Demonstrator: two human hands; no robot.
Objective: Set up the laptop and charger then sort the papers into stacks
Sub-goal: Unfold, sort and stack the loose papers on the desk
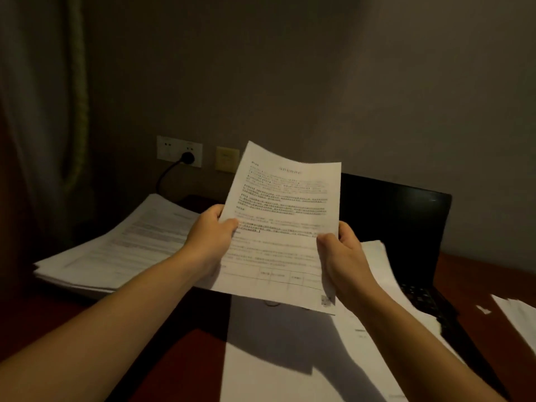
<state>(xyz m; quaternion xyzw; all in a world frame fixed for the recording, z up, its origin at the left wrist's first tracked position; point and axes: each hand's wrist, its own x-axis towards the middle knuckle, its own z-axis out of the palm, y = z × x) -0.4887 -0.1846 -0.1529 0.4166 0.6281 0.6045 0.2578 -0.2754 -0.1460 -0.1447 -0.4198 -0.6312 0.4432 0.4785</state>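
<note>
A printed sheet of paper (282, 216) is held up above the desk, tilted towards me. My left hand (210, 233) grips its left edge, thumb on the front. My right hand (343, 253) grips its right edge lower down. A thick stack of papers (121, 250) lies on the desk at the left. More loose sheets (278, 361) lie flat under my arms. The black laptop (400, 224) stands open with a dark screen behind the sheet at the right. A black charger plug (187, 158) sits in the wall socket, its cable running down behind the left stack.
The reddish-brown desk (475, 285) stands against a grey wall. Further white papers (516, 317) lie at the right edge. A yellowish wall plate (227, 159) is beside the socket. A curtain (43, 97) hangs at the left.
</note>
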